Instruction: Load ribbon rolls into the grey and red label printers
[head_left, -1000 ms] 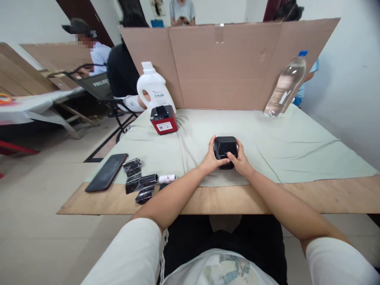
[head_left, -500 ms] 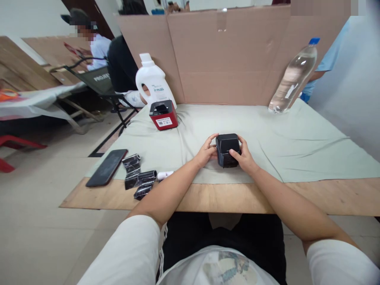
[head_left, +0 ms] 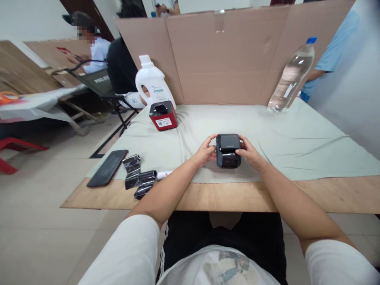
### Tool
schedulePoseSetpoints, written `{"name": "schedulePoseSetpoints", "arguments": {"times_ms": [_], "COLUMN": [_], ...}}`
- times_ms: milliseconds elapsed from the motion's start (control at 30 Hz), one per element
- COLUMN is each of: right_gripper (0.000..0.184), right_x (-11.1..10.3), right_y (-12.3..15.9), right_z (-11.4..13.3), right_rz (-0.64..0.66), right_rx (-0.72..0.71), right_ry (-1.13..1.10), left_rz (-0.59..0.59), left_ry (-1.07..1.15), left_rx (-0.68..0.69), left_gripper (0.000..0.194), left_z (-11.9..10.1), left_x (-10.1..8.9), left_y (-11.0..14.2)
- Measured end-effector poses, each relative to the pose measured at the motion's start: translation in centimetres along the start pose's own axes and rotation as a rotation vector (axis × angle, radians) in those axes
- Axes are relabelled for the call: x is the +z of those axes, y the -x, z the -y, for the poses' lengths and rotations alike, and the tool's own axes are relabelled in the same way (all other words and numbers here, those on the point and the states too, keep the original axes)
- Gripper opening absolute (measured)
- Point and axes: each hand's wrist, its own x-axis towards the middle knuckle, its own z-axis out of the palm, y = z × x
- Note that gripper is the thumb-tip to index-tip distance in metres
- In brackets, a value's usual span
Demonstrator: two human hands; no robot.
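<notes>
A small black portable printer is held between my two hands over the pale cloth, its flat top panel and glossy curved front facing me. On its left side, my left hand grips with fingers round the edge; some fingertips are hidden behind it. From the right, my right hand holds the other side, thumb at the front corner. Near my left forearm lie black film rolls with loose ends, and a white roll partly hidden by that arm.
A black phone lies at the table's left. Further back stand a red-and-black box, a white jug and a clear bottle leaning on the cardboard screen. Other people are beyond the screen and at left.
The printer has turned so its glossy front shows more fully. My left thumb has left its front for the side, and my right thumb has shifted from the front to the right corner.
</notes>
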Motion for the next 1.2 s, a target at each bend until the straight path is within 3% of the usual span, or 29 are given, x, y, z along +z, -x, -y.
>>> {"name": "schedulePoseSetpoints", "arguments": {"times_ms": [167,433,567,700,800,933,1033,1100,1200], "right_gripper": [0.054,0.059,0.061,0.065,0.067,0.065,0.062,0.061,0.061], "right_x": [-0.2,-0.4,0.1,0.2,0.1,0.1,0.2,0.2,0.2], "right_y": [-0.4,-0.8,-0.8,-0.9,-1.0,-1.0,-1.1,-1.2,-1.3], "right_z": [-0.5,-0.8,-1.1,-1.5,-1.7,-1.9,-2.3,-2.5,-2.9], "right_rz": [-0.246,-0.409,-0.419,-0.347,-0.319,-0.322,-0.329,-0.332,-0.329], "right_rx": [0.014,0.141,0.184,0.195,0.187,0.183,0.174,0.162,0.138], "right_ry": [-0.004,0.034,0.095,0.100,0.109,0.149,0.192,0.217,0.261], "left_rz": [0.073,0.102,0.064,-0.084,-0.155,-0.227,-0.292,-0.256,-0.081], "left_ry": [-0.027,-0.099,-0.222,-0.664,-0.951,-1.008,-0.935,-0.904,-0.958], "left_rx": [-0.021,-0.085,-0.064,0.091,0.180,0.216,0.338,0.425,0.441], "left_gripper": [0.081,0.072,0.061,0.032,0.030,0.024,0.014,0.012,0.015], "left_z": [0.3,0.5,0.6,0.2,-0.2,-0.1,0.0,-0.4,-1.5], "left_x": [0.1,0.6,0.2,-0.1,-0.3,-0.3,0.1,0.8,2.1], "left_y": [0.3,0.6,0.4,0.4,0.4,0.3,0.5,0.7,0.6]}}
